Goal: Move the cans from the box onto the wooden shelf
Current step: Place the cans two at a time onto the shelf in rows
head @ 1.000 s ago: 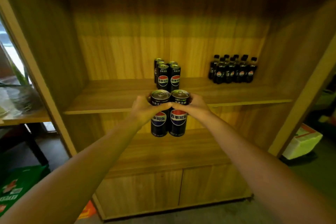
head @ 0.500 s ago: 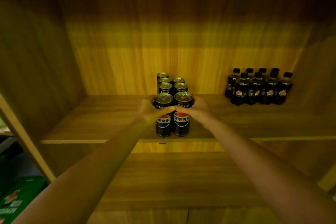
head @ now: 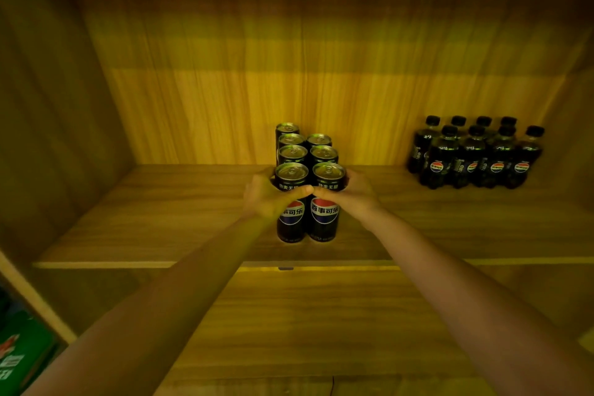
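Observation:
Two black cola cans stand side by side on the wooden shelf (head: 160,219), close to its front edge. My left hand (head: 266,196) wraps the left can (head: 291,222) and my right hand (head: 355,193) wraps the right can (head: 324,219); the thumbs meet in front. Directly behind them, several more black cans (head: 303,146) stand in two rows toward the back panel. Whether the held cans touch the board I cannot tell for sure; their bases look level with it.
A group of small black cola bottles (head: 475,154) stands at the shelf's back right. A lower shelf board (head: 321,331) runs beneath. A green carton (head: 19,360) lies on the floor at lower left. The shelf's left part is bare wood.
Both hands carried the two cans up and forward from below the shelf edge onto the shelf, in front of the standing rows. The view has moved closer to the shelf.

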`<state>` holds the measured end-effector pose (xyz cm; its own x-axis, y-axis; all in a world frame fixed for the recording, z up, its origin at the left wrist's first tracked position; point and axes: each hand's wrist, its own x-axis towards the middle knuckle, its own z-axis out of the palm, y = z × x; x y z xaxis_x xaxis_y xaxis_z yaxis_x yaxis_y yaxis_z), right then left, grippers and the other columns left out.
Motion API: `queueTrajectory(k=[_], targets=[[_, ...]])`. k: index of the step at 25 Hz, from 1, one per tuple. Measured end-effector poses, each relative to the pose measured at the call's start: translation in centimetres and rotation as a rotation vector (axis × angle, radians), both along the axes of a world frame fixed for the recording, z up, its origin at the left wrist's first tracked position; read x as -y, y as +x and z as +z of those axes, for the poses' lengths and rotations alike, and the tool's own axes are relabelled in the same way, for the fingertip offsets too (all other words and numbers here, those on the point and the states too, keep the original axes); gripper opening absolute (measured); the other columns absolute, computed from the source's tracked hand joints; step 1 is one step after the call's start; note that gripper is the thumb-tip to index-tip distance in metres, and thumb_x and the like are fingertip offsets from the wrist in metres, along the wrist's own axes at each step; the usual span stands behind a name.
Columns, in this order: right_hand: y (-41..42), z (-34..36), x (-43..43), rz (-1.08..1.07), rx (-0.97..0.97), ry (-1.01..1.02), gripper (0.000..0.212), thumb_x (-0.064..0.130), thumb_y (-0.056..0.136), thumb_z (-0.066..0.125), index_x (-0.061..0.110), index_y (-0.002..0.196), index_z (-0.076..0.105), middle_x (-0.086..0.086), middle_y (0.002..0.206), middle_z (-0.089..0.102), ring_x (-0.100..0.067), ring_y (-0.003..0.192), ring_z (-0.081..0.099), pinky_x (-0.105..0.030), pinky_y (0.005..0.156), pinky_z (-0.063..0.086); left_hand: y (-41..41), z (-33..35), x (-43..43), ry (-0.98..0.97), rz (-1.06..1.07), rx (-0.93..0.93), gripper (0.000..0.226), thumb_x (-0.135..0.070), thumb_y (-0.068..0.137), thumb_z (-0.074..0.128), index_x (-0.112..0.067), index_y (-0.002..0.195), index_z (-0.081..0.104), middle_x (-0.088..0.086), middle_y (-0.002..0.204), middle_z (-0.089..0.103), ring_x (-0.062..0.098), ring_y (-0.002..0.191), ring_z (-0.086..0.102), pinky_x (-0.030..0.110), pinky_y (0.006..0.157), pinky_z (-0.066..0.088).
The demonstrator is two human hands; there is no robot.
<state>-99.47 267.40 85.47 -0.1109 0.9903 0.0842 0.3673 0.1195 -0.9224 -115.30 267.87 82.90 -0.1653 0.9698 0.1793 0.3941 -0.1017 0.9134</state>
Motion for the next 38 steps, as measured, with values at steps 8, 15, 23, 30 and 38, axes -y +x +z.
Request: queueTrajectory(k=[8, 15, 23, 30, 38], targets=[[0.7, -5.0, -0.9, -0.134, -0.012, 0.004, 0.086, 0.032, 0.064, 0.080, 0.015, 0.134, 0.033, -0.007, 0.138, 0.048, -0.024, 0.125, 0.046, -0.035, 0.095, 0.043, -0.2, -2.6, 0.5, -0.065, -0.006, -0.034, 0.094, -0.050, 0.054, 0.080, -0.015, 0.132, 0.042, 0.003, 0.128, 0.057, 0.020, 0.118, 0.054, 0.040, 0.098, 0.047], [0.8, -10.8, 0.2, -0.222, 0.653, 0.094, 0.060, 0.058, 0.075, 0.059, 0.017, 0.118, 0.054, -0.008, 0.121, 0.063, -0.026, 0.112, 0.056, -0.042, 0.094, 0.046, -1.2, -8.2, 1.3, -0.125, 0.023, -0.712, 0.062, -0.056, 0.076, 0.058, -0.021, 0.127, 0.050, 0.005, 0.141, 0.045, 0.023, 0.134, 0.032, 0.041, 0.109, 0.021], [0.2, -11.8, 0.0, -0.375, 0.642, 0.212, 0.061, 0.059, 0.073, 0.060, 0.012, 0.112, 0.057, -0.012, 0.115, 0.065, -0.027, 0.109, 0.058, -0.038, 0.093, 0.043, -0.5, -9.5, 1.1, -0.050, 0.107, -0.757, 0.059, -0.058, 0.079, 0.052, -0.020, 0.125, 0.051, 0.003, 0.134, 0.051, 0.023, 0.128, 0.039, 0.039, 0.105, 0.025], [0.3, -11.7, -0.3, -0.372, 0.695, 0.239, 0.064, 0.061, 0.073, 0.059, 0.012, 0.113, 0.055, -0.011, 0.118, 0.063, -0.028, 0.112, 0.055, -0.039, 0.094, 0.041, -0.3, -9.4, 0.9, -0.090, 0.111, -0.796, 0.062, -0.058, 0.081, 0.049, -0.020, 0.130, 0.045, 0.004, 0.138, 0.046, 0.024, 0.131, 0.034, 0.041, 0.108, 0.022], [1.0, -9.8, 1.2, -0.326, 0.508, 0.202, 0.079, 0.057, 0.073, 0.062, 0.012, 0.133, 0.036, -0.013, 0.137, 0.046, -0.031, 0.125, 0.042, -0.045, 0.099, 0.041, -1.5, -8.0, 2.7, -0.112, 0.139, -0.790, 0.076, -0.059, 0.079, 0.050, -0.013, 0.137, 0.034, 0.009, 0.145, 0.037, 0.026, 0.136, 0.029, 0.047, 0.112, 0.019]])
